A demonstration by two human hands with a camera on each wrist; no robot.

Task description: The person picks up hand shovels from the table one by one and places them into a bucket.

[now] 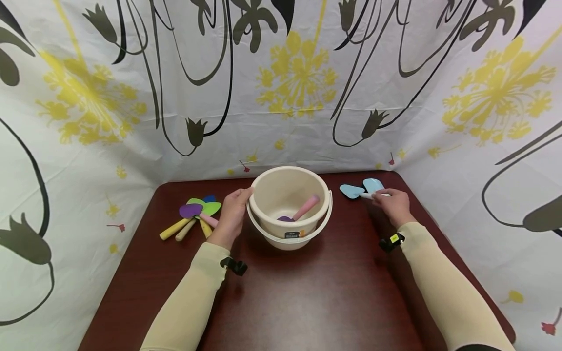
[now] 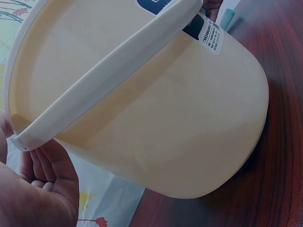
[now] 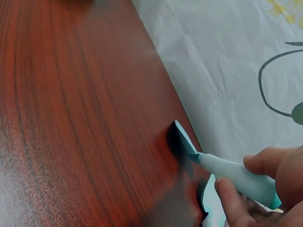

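A cream bucket point(image 1: 274, 230) stands near the table's back, its white bail handle point(image 2: 111, 73) hanging down over the front. My left hand point(image 1: 233, 214) grips the bucket's rim at its left side, by the handle joint. Inside the bucket lies a toy shovel with a pink handle point(image 1: 306, 208) and a purple blade, partly hidden by the wall. To the right, my right hand point(image 1: 395, 205) pinches the pale handle of a light blue toy shovel point(image 3: 239, 177) between thumb and fingers. A second light blue shovel point(image 1: 373, 184) is beside it, its handle mostly hidden by the hand.
Left of the bucket, several toy shovels lie in a pile, with a purple blade point(image 1: 190, 210), green blades point(image 1: 212, 209) and yellow handles point(image 1: 174, 228). A patterned curtain point(image 1: 210, 156) surrounds the dark red table point(image 1: 316, 297) at the back and sides.
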